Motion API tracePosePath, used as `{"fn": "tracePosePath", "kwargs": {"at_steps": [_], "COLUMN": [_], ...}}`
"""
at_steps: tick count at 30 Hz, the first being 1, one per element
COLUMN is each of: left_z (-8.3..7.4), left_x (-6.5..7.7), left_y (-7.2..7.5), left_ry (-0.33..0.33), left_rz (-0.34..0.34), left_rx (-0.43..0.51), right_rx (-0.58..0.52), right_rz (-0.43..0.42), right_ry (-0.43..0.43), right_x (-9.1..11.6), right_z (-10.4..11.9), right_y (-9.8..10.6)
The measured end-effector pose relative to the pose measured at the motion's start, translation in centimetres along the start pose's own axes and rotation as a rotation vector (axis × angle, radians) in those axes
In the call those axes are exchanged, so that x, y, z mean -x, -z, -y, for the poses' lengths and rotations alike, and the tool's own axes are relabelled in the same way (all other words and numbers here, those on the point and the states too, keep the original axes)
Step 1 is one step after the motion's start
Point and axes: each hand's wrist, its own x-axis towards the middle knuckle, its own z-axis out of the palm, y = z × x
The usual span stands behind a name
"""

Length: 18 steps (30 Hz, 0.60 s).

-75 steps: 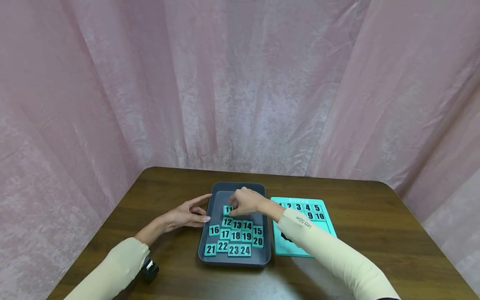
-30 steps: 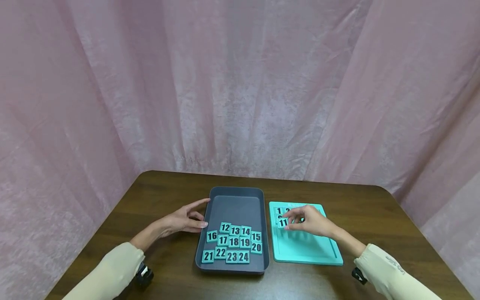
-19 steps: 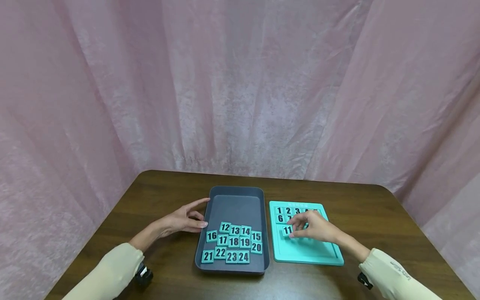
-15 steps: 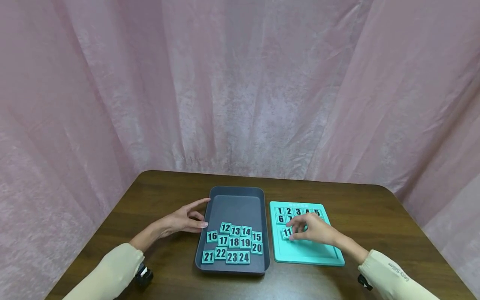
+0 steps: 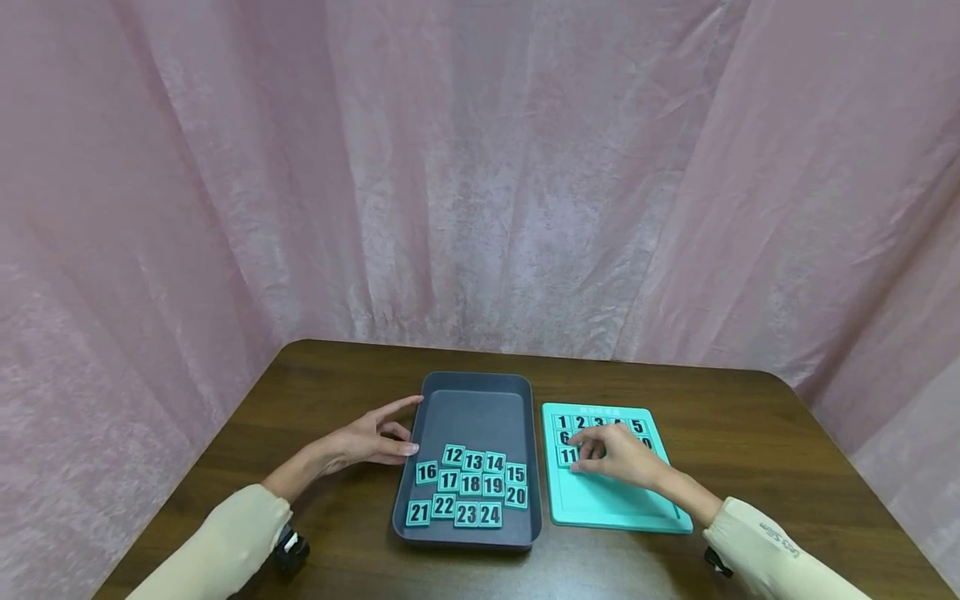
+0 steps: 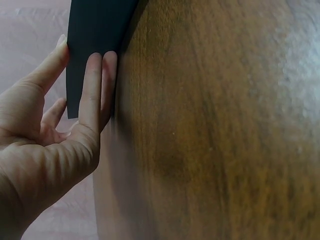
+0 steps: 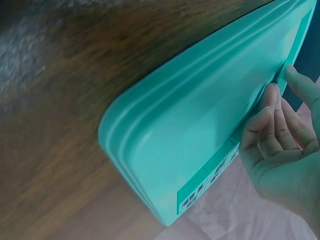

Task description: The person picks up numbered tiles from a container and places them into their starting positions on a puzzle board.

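My right hand [image 5: 613,454] is over the turquoise board [image 5: 592,504]. Its thumb and fingertips pinch the number tile 11 [image 5: 566,456], which lies at the left of the third row, just under tile 6 [image 5: 563,438]. In the right wrist view the fingertips are right at that tile's edge, and the curled fingers hide part of the rows. My left hand [image 5: 372,437] rests against the left side of the dark grey tray [image 5: 480,382]. Seen from the left wrist, its fingers lie straight along the tray's outer wall [image 6: 92,30], with the thumb at the rim.
Inside the tray, tiles 12 [image 5: 453,454] to 24 [image 5: 490,515] lie face up in loose rows in its near half. Tiles 1 [image 5: 562,422] to 5 [image 5: 637,426] line the board's top row. Pink curtains [image 5: 480,183] hang behind the wooden table [image 5: 337,542].
My right hand took tile 11 from the tray, carried it right to the board, and has lowered it level under tile 6. The left hand stays at the tray.
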Motion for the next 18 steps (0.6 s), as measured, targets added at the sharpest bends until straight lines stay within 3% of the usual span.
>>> {"fn": "tracePosePath", "kwargs": {"at_steps": [10,18], "left_z": [0.2,-0.3], "left_x": [-0.3,0.0], "left_y": [0.5,0.8], "left_ry": [0.000,0.000], "left_rz": [0.000,-0.005], "left_rx": [-0.006,-0.011], "right_rx": [0.028,0.121], "right_rz": [0.043,0.070], "right_ry": [0.036,0.097], "right_x": [-1.4,-5.3], "right_z": [0.6,4.1], "right_y": [1.0,2.1]}}
